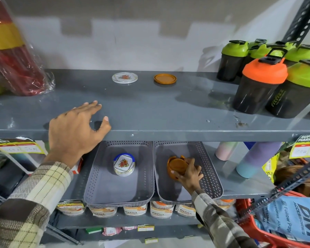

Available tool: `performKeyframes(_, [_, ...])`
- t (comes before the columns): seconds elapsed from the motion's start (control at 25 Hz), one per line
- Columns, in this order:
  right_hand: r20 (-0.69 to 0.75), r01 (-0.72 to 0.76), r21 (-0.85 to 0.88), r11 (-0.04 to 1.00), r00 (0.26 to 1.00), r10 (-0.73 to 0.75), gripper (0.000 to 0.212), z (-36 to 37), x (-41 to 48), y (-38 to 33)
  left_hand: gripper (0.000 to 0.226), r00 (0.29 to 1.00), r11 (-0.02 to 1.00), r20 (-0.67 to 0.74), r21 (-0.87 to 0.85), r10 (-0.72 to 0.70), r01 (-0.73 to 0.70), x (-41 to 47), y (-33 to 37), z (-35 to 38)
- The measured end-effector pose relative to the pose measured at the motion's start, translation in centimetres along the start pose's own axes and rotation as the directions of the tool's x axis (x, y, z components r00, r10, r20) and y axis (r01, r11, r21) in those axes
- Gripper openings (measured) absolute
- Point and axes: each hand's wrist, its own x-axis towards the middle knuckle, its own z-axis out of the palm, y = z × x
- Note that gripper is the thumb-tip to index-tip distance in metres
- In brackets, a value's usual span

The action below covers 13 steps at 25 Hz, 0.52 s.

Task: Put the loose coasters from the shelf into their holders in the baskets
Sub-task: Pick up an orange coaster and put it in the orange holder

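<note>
Two loose coasters lie at the back of the upper grey shelf (pixel 150 111): a white floral coaster (pixel 125 78) and, to its right, an orange-brown coaster (pixel 165 78). On the shelf below stand two grey perforated baskets. The left basket (pixel 97 176) contains a white and blue holder (pixel 124 164) with floral coasters in it. The right basket (pixel 209 169) contains an orange-brown holder (pixel 176 166) with brown coasters in it. My right hand (pixel 191 174) grips that holder from its right side. My left hand (pixel 77 129) rests flat on the upper shelf's front edge, holding nothing.
Black shaker bottles with green lids (pixel 234 58) and one with an orange lid (pixel 261 83) crowd the upper shelf's right end. A wrapped red and yellow item (pixel 13 56) stands at the left. Pastel bottles (pixel 256 158) stand right of the baskets. A slotted metal upright (pixel 304 20) rises at the right.
</note>
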Motion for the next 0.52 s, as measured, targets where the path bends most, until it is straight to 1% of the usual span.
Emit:
performKeyframes(0.16, [-0.01,0.012,0.005,1.0,1.0,-0.012,0.082,-0.03,0.05,-0.06,0.054,1.0,1.0,0.009,0.01,-0.005,0.005,0.01,0.04,-0.02])
performKeyframes(0.36, [0.009,0.041,0.031,0.999,0.999,-0.041,0.075,-0.08,0.19,0.18,0.055,1.0,1.0,0.005,0.015,-0.003,0.003,0.02,-0.03,-0.05])
performKeyframes(0.52, [0.007,0.03,0.012,0.999,1.0,-0.03,0.08,-0.27,0.17,0.21,0.056,1.0,1.0,0.019,0.012,-0.006,0.006,0.02,0.0,-0.11])
